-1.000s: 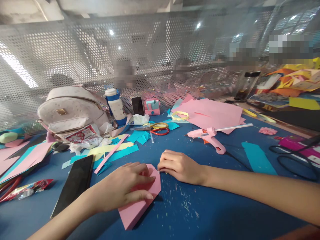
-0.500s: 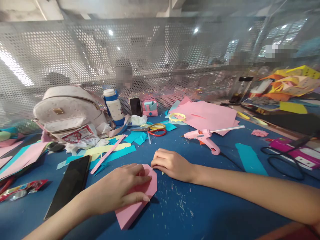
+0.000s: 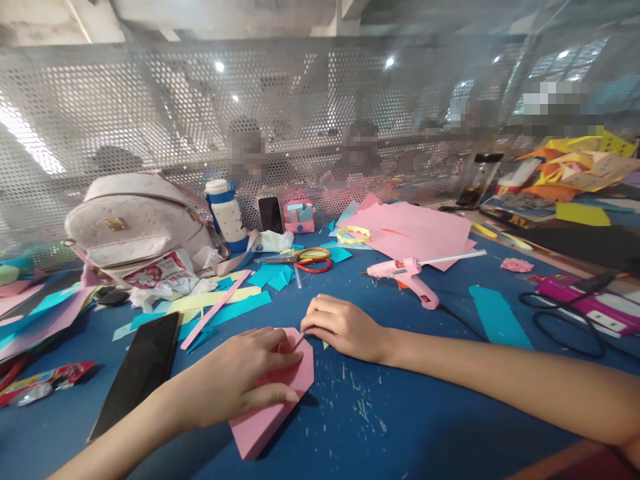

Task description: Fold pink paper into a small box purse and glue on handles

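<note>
A pink folded paper box [image 3: 255, 430] with cut corners lies on the blue table in front of me. My left hand [image 3: 235, 373] rests over it, fingers bent down onto its top face and thumb along the near side, gripping it. My right hand [image 3: 345, 330] is at the box's far right corner, its fingers closed in a pinch. A thin pale sliver shows at those fingertips against the box; what it is I cannot make out. Beyond the right hand lies a pink hot glue gun [image 3: 407, 275] with a glue stick in its back.
Left of the box lies a black phone [image 3: 137, 373]. Behind are paper strips [image 3: 235, 307], red-handled scissors [image 3: 315, 260], a white backpack [image 3: 140, 220], a bottle [image 3: 227, 213] and pink sheets [image 3: 415, 230]. A purple power strip [image 3: 585, 303] with black cable sits right. Small scraps dot the table.
The right fingertips have shifted very slightly at the box corner, and a thin pale sliver now shows there. The left hand and box stay put.
</note>
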Motion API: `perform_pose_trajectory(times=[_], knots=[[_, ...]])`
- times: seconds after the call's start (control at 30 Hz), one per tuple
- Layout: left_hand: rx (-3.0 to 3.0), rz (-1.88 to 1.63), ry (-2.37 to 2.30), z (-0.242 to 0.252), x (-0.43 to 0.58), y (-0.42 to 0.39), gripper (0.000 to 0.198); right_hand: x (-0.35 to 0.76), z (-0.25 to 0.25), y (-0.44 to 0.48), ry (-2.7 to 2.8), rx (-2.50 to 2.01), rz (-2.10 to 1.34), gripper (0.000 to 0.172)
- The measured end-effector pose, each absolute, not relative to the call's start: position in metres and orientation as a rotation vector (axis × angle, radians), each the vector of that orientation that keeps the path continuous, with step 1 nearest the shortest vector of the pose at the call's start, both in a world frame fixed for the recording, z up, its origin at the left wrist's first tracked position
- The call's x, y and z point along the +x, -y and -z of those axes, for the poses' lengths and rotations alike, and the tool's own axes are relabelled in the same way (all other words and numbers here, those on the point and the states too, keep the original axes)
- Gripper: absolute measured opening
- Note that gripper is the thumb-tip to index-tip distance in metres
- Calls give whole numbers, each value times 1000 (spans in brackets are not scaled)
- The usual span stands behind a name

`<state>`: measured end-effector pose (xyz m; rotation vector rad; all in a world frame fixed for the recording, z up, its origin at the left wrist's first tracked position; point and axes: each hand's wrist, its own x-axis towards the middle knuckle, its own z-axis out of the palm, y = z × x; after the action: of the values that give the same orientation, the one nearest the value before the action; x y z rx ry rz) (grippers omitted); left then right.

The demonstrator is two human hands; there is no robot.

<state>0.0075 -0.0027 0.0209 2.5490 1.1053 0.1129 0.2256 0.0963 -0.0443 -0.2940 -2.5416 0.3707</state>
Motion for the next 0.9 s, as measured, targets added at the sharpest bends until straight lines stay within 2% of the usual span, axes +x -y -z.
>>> perform_pose_trajectory(times=[0.53,0.9], knots=[[2603,16,-1388,-7,13,-2,30,224,42,-96,2516,-392,-468,15],[2578,-4,-1386,-6,10,-5,27,227,43,-98,2500,-440,-491,11]])
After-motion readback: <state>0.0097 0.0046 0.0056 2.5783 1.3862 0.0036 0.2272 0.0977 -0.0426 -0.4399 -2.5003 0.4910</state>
